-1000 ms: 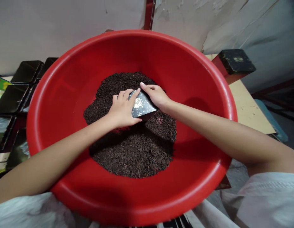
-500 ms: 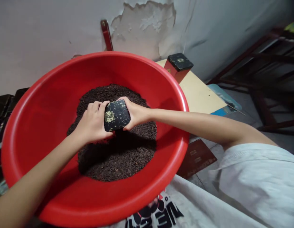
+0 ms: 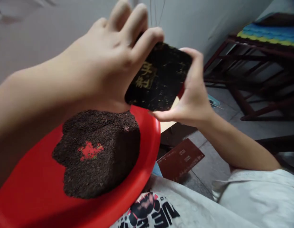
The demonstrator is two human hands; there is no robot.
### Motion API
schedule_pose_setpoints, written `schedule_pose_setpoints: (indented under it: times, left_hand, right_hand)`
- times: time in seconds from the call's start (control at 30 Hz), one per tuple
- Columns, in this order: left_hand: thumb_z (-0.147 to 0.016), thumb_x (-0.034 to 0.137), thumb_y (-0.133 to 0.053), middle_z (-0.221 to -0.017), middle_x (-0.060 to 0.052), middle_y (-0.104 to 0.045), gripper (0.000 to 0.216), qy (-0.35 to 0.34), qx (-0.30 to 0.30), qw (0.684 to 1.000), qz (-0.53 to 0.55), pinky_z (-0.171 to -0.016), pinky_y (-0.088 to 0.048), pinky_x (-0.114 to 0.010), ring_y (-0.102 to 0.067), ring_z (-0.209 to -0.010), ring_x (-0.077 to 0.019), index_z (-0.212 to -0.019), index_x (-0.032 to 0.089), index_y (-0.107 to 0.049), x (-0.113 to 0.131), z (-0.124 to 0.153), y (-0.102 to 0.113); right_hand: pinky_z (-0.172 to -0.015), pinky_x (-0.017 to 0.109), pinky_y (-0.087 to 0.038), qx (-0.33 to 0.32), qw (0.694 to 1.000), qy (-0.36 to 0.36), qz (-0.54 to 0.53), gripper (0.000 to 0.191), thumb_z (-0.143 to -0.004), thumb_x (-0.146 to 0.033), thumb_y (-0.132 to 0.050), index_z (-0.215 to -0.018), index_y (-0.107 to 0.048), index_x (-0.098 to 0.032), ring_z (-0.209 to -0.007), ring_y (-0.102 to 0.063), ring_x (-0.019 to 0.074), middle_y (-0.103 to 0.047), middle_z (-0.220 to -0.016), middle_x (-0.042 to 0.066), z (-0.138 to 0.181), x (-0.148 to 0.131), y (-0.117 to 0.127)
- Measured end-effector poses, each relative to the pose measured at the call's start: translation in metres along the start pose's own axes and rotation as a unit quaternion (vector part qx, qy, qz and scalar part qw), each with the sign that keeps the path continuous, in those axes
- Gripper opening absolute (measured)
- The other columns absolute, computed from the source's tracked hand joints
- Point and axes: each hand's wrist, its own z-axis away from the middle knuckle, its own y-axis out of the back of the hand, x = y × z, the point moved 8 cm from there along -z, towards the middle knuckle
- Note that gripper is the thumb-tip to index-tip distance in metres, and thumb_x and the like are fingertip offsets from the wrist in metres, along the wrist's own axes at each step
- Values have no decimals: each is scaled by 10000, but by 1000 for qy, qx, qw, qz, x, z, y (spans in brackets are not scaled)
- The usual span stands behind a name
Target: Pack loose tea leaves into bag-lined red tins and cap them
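Both my hands grip one tea tin, raised close to the camera above the right rim of the basin. Its black, scuffed lid with gold characters faces me, and a sliver of red body shows at the right. My left hand wraps the left side, fingers bent over the upper edge. On the right side, my right hand clasps it between thumb and fingers. Below is a large red plastic basin holding a heap of dark, dry loose tea leaves, with a red patch of bare bottom showing through.
A dark red board lies on the grey tiled floor to the right of the basin. Beyond stands a dark wooden rack with blue and yellow mats on top. Part of a pale board shows beside the basin.
My hands have lifted the tin up and to the right, from over the middle of the basin to its right rim. The view has shifted to the right.
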Motion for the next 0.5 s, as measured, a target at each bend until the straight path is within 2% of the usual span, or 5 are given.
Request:
schedule_pose_setpoints:
  times: [0.1, 0.2, 0.33, 0.43, 0.5]
  left_hand:
    - [-628, 363, -624, -1226, -144, -355, 863, -56, 3, 998, 9, -950, -376, -535, -319, -1271, -428, -1350, 34, -283, 18, -60, 1]
    - [-525, 302, -748, -1316, -178, -362, 994, -100, -15, 995, 16, -923, -424, -508, -351, -1245, -419, -1362, 48, -275, 41, -107, -22]
    - [-526, 160, -724, -1374, -194, -375, 972, -129, -69, 988, 40, -917, -436, -447, -403, -1204, -381, -1379, 74, -266, 72, -143, -74]
    - [-503, 70, -683, -1400, -184, -383, 964, -132, -141, 979, 62, -946, -411, -410, -401, -1223, -366, -1376, 113, -278, 91, -156, -118]
    - [-486, 52, -683, -1395, -202, -392, 979, -137, -184, 972, 57, -941, -412, -391, -408, -1222, -352, -1375, 94, -277, 101, -161, -145]
  right_hand:
    - [-975, 388, -466, 61, 997, -54, 6, 885, -545, -411, -774, -1237, -260, -214, -1190, -502, 310, -498, -1249, 164, 5, 28, 41]
    - [-900, 395, -495, 115, 987, -109, -7, 893, -522, -407, -785, -1219, -267, -199, -1107, -541, 295, -497, -1212, 169, 20, 68, 58]
    - [-877, 434, -493, 156, 967, -197, -36, 970, -468, -384, -809, -1238, -250, -200, -1072, -549, 279, -468, -1228, 150, 53, 133, 46]
    - [-912, 442, -477, 167, 940, -288, -75, 992, -432, -310, -823, -1234, -251, -187, -1090, -542, 276, -476, -1228, 151, 78, 176, 25]
    - [-934, 450, -462, 172, 919, -343, -90, 984, -408, -291, -825, -1209, -267, -165, -1094, -538, 282, -479, -1226, 167, 90, 196, 13]
